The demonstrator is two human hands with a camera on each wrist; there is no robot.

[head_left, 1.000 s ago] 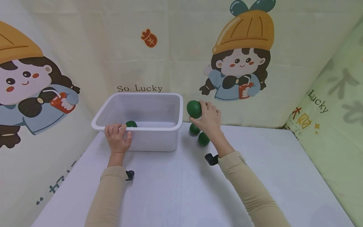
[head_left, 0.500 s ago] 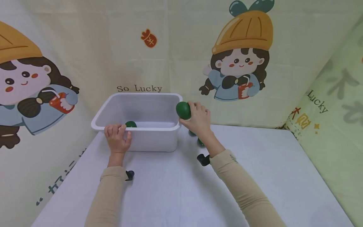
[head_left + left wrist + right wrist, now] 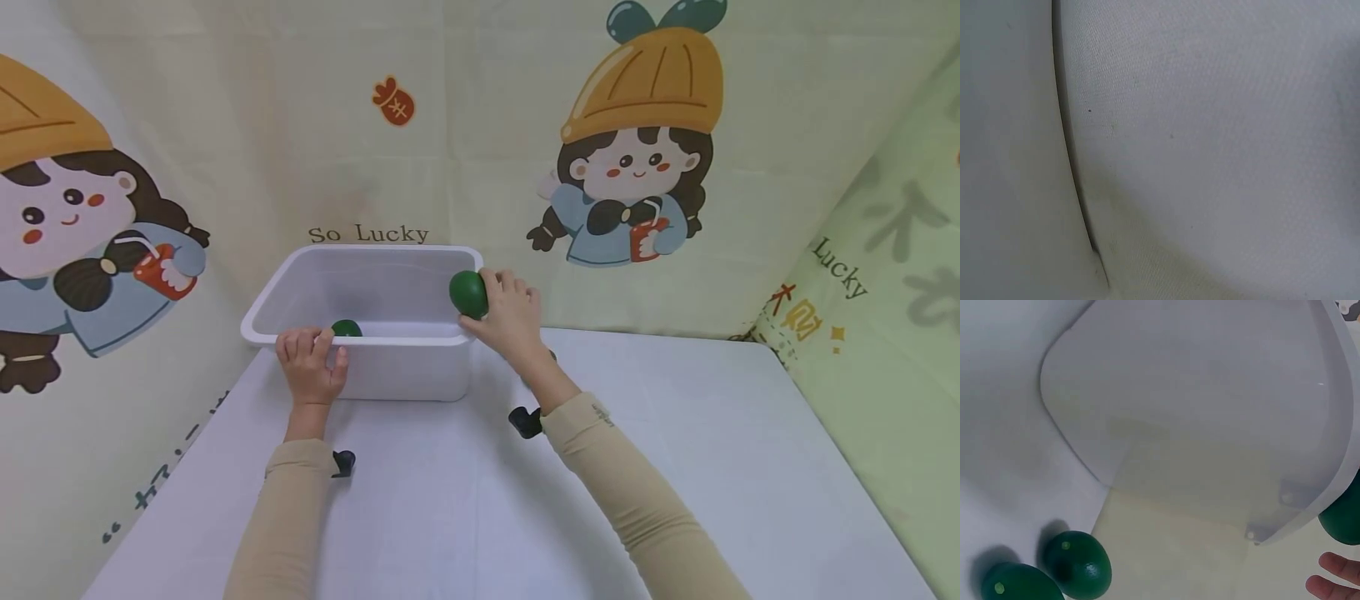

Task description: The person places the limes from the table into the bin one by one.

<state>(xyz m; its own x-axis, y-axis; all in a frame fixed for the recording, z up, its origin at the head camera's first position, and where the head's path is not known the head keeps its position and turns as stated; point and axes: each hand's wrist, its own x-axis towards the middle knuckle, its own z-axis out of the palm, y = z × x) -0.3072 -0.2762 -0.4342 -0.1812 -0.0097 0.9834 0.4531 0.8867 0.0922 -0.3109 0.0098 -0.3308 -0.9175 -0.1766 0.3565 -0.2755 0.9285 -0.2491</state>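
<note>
Green fruit held over the tub's right rim.

The left hand (image 3: 311, 367) grips the white tub's (image 3: 300, 287) near rim; the right hand (image 3: 510, 317), fingers curled round the green fruit (image 3: 468, 293), could clip the wall and drop it outside.

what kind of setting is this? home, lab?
Likely a staged tabletop recording corner, not a home: cartoon-print backdrop cloth, white-covered table, one white plastic bin, and green egg-shaped balls.

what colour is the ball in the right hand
Dark green; the ball in the right hand shows best in the head view.
</note>
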